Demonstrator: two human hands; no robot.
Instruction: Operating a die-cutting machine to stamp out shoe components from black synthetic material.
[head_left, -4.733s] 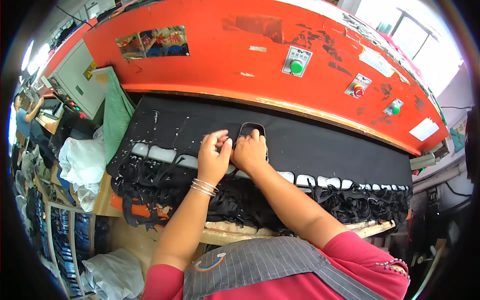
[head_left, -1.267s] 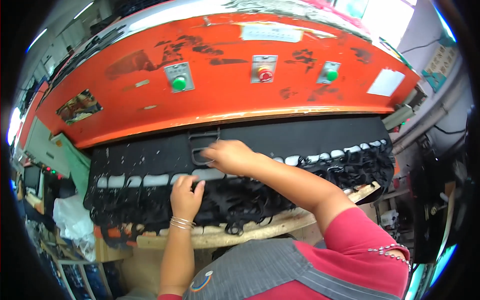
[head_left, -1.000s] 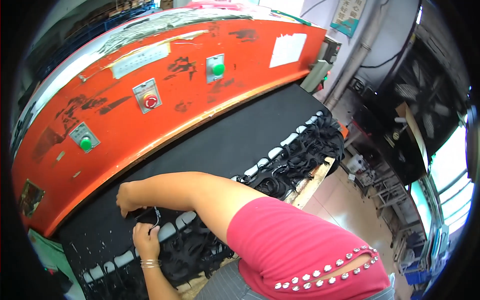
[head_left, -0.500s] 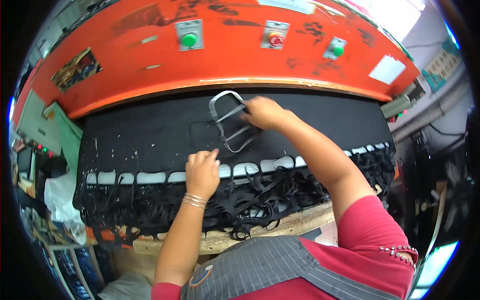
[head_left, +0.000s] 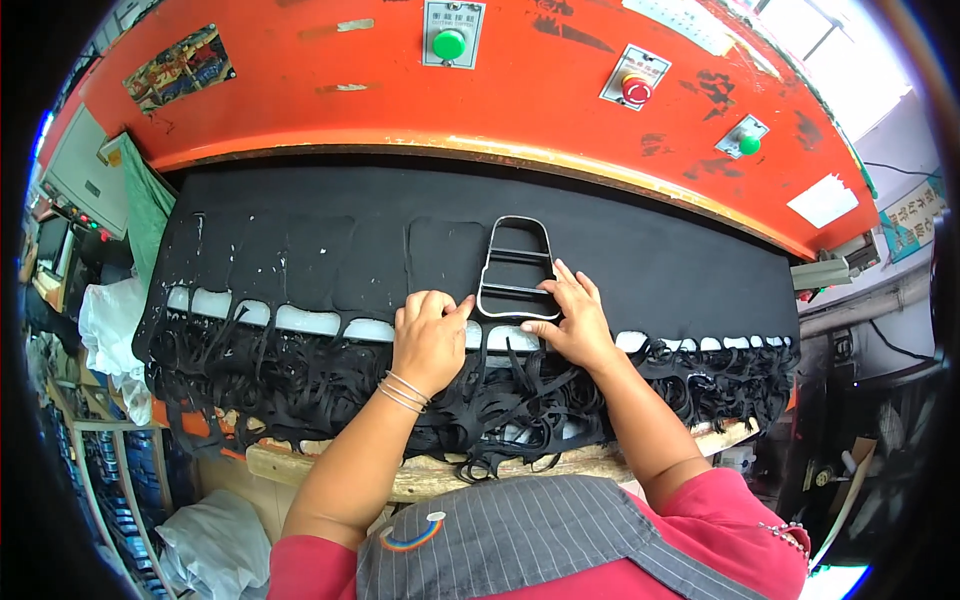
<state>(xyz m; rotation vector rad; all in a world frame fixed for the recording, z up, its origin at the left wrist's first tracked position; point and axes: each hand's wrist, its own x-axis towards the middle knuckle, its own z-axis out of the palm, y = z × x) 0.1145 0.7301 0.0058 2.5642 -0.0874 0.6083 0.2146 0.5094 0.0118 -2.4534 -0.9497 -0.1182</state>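
A metal cutting die (head_left: 519, 252), an outline frame with two crossbars, lies flat on a black sheet (head_left: 660, 260). My right hand (head_left: 577, 315) grips its lower right corner, fingers along the right side and thumb at the near edge. My left hand (head_left: 431, 338) is closed, its fingers curled down by the die's lower left corner and one digit reaching to the frame. What those curled fingers hold, if anything, is hidden. Faint cut outlines (head_left: 375, 262) of similar shape run in a row left of the die. White patches (head_left: 305, 320) show through gaps along the sheet's near edge.
Tangled black offcut strips (head_left: 500, 400) hang over a wooden ledge (head_left: 420, 480) in front of me. Behind the sheet rises an orange machine beam (head_left: 330, 110) with a green button (head_left: 449, 44), a red button (head_left: 636, 90) and another green button (head_left: 749, 145). White plastic bags (head_left: 112, 335) hang at left.
The die, tilted in my right hand before, now lies flat farther right on the sheet. My right hand has shifted to its lower right corner, and my left hand has come up beside it.
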